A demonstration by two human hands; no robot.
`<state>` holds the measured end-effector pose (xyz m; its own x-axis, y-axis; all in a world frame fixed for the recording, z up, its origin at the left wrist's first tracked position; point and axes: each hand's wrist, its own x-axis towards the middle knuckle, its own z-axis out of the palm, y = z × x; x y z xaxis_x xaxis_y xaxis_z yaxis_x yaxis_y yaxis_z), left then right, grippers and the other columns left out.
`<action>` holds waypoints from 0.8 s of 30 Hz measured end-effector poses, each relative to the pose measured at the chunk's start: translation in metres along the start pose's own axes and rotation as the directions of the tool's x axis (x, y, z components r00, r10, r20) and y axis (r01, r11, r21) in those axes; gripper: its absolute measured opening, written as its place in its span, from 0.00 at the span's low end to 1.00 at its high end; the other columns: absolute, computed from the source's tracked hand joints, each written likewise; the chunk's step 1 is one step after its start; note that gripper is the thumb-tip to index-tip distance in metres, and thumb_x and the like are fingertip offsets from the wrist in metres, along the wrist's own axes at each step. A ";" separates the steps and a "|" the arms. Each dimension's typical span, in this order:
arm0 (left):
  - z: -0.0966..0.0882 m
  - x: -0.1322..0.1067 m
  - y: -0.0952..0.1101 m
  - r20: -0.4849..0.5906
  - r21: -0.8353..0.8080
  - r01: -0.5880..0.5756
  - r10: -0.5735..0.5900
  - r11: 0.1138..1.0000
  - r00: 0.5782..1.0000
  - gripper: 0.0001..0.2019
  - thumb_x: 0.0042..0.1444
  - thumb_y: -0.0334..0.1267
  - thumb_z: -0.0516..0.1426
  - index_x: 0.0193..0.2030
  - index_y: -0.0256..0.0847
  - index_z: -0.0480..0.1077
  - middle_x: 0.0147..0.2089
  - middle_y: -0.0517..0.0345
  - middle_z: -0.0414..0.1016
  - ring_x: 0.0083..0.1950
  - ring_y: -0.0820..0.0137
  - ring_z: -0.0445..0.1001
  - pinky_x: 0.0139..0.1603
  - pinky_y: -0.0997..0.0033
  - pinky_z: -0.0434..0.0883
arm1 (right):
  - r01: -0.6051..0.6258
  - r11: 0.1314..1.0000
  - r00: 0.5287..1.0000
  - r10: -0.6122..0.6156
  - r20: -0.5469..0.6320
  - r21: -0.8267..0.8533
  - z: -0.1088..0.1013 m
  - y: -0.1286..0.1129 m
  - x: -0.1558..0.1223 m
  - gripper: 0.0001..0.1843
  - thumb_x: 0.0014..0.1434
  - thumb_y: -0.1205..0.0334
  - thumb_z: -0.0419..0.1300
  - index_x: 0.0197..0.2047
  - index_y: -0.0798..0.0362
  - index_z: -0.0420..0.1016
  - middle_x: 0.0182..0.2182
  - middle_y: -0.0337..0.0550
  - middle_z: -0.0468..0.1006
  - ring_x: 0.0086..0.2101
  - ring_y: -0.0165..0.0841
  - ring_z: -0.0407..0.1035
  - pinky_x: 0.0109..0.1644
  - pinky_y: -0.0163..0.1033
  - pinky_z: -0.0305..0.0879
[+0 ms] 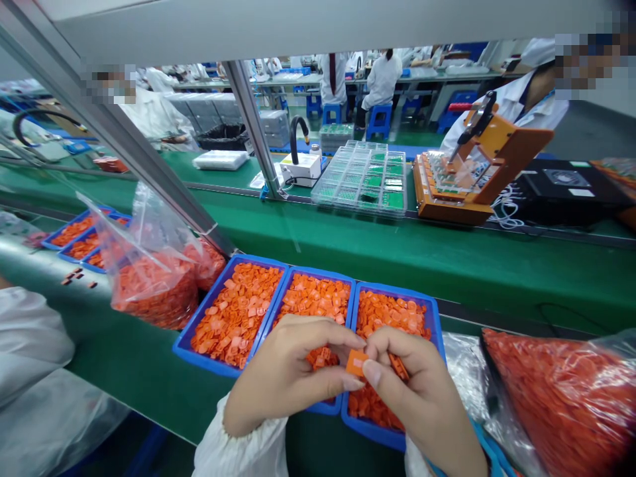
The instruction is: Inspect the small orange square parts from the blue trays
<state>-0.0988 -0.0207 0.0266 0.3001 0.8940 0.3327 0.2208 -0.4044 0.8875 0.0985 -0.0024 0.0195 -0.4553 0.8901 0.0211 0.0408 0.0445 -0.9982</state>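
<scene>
A small square orange plastic piece (356, 363) is pinched between both hands, over the blue trays. My left hand (293, 364) grips its left side with thumb and fingertips. The thumb and index finger of my right hand (415, 377) close on its right edge. More orange pieces (398, 366) show tucked in the curled fingers of my right hand. Beneath and behind the hands stand a left blue tray (209, 363), a middle blue tray (324, 273) and a right blue tray (435, 318), all filled with loose orange plastic pieces.
Left of the trays sits an open clear bag of orange pieces (154, 291); a larger bag (561, 391) lies at right. A metal post (163, 179) slants down beside the trays. Beyond are stacked clear trays (360, 179) and an orange fixture (454, 205). A co-worker's sleeve (30, 344) is at left.
</scene>
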 end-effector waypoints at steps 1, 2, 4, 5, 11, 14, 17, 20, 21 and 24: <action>0.000 0.000 0.000 0.001 -0.004 -0.004 0.004 1.000 1.000 0.11 0.59 0.36 0.70 0.48 0.41 0.80 0.36 0.59 0.82 0.36 0.74 0.81 0.40 0.80 0.75 | 0.001 1.000 1.000 -0.001 0.002 0.002 0.000 0.000 0.000 0.12 0.63 0.58 0.60 0.27 0.49 0.69 0.16 0.29 0.58 0.19 0.27 0.53 0.24 0.34 0.51; 0.000 0.000 0.000 0.000 -0.007 -0.007 0.007 1.000 1.000 0.10 0.59 0.36 0.70 0.47 0.41 0.80 0.36 0.59 0.82 0.36 0.74 0.81 0.40 0.80 0.75 | 0.002 1.000 1.000 -0.002 0.004 0.004 0.000 0.000 0.000 0.12 0.63 0.58 0.61 0.27 0.49 0.69 0.16 0.29 0.58 0.19 0.27 0.53 0.24 0.35 0.51; 0.000 -0.001 0.000 -0.010 -0.009 -0.012 0.012 1.000 1.000 0.10 0.59 0.36 0.70 0.46 0.41 0.80 0.36 0.59 0.82 0.36 0.74 0.81 0.40 0.80 0.74 | 0.008 1.000 1.000 -0.008 0.009 0.012 0.000 0.001 0.000 0.13 0.64 0.57 0.61 0.28 0.49 0.69 0.17 0.29 0.59 0.20 0.28 0.54 0.25 0.35 0.50; 0.000 -0.001 -0.001 -0.019 -0.011 -0.018 0.017 1.000 1.000 0.10 0.59 0.37 0.70 0.46 0.41 0.80 0.36 0.59 0.82 0.35 0.74 0.81 0.39 0.80 0.75 | 0.009 1.000 1.000 -0.009 0.012 0.021 0.000 0.002 -0.001 0.13 0.65 0.56 0.61 0.28 0.49 0.69 0.17 0.29 0.59 0.21 0.28 0.54 0.25 0.36 0.50; -0.001 -0.001 -0.002 -0.046 -0.032 -0.044 0.042 0.999 0.998 0.10 0.60 0.41 0.69 0.46 0.40 0.81 0.33 0.57 0.82 0.33 0.73 0.80 0.37 0.79 0.74 | -0.023 0.981 1.000 0.020 0.017 0.194 0.001 0.014 -0.006 0.15 0.71 0.49 0.57 0.35 0.48 0.72 0.25 0.33 0.63 0.26 0.30 0.56 0.29 0.38 0.52; -0.001 0.000 -0.001 -0.054 -0.041 -0.050 0.048 0.998 0.997 0.11 0.60 0.42 0.70 0.45 0.39 0.81 0.34 0.56 0.83 0.33 0.72 0.81 0.37 0.78 0.75 | -0.050 0.938 0.999 0.049 0.010 0.344 0.003 0.020 -0.007 0.10 0.72 0.54 0.54 0.41 0.46 0.72 0.27 0.33 0.62 0.26 0.31 0.53 0.29 0.38 0.50; 0.000 0.001 0.000 -0.070 -0.052 -0.049 0.045 0.997 0.997 0.11 0.60 0.42 0.70 0.45 0.39 0.81 0.33 0.56 0.83 0.33 0.72 0.81 0.36 0.78 0.75 | -0.075 0.892 0.997 0.067 0.034 0.446 0.005 0.023 -0.007 0.08 0.70 0.60 0.50 0.44 0.45 0.70 0.27 0.33 0.62 0.26 0.31 0.51 0.30 0.38 0.50; -0.004 -0.002 0.000 -0.072 -0.025 -0.046 0.044 0.999 0.996 0.12 0.60 0.44 0.70 0.45 0.40 0.81 0.33 0.57 0.82 0.33 0.72 0.81 0.37 0.78 0.74 | -0.076 0.879 0.997 0.063 0.043 0.470 0.006 0.023 -0.007 0.09 0.67 0.62 0.49 0.45 0.44 0.70 0.29 0.33 0.63 0.26 0.31 0.50 0.28 0.38 0.49; -0.007 -0.003 0.000 -0.077 -0.003 -0.037 0.036 0.999 0.996 0.12 0.60 0.45 0.70 0.45 0.41 0.81 0.33 0.58 0.82 0.34 0.72 0.80 0.38 0.78 0.74 | -0.079 0.874 0.997 0.066 0.045 0.479 0.006 0.022 -0.007 0.09 0.66 0.62 0.50 0.46 0.44 0.69 0.30 0.33 0.63 0.26 0.31 0.49 0.28 0.38 0.48; -0.019 -0.008 -0.003 -0.116 0.104 0.048 -0.036 0.993 0.993 0.10 0.60 0.42 0.70 0.45 0.43 0.82 0.35 0.60 0.83 0.35 0.72 0.80 0.39 0.77 0.73 | -0.095 0.858 0.995 0.086 0.042 0.504 0.006 0.019 -0.007 0.08 0.64 0.62 0.52 0.46 0.44 0.69 0.31 0.33 0.63 0.25 0.30 0.48 0.27 0.37 0.46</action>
<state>-0.1196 -0.0226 0.0270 0.1827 0.9243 0.3351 0.3306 -0.3787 0.8644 0.0978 -0.0107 -0.0002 -0.4869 0.8709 -0.0667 -0.3700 -0.2749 -0.8874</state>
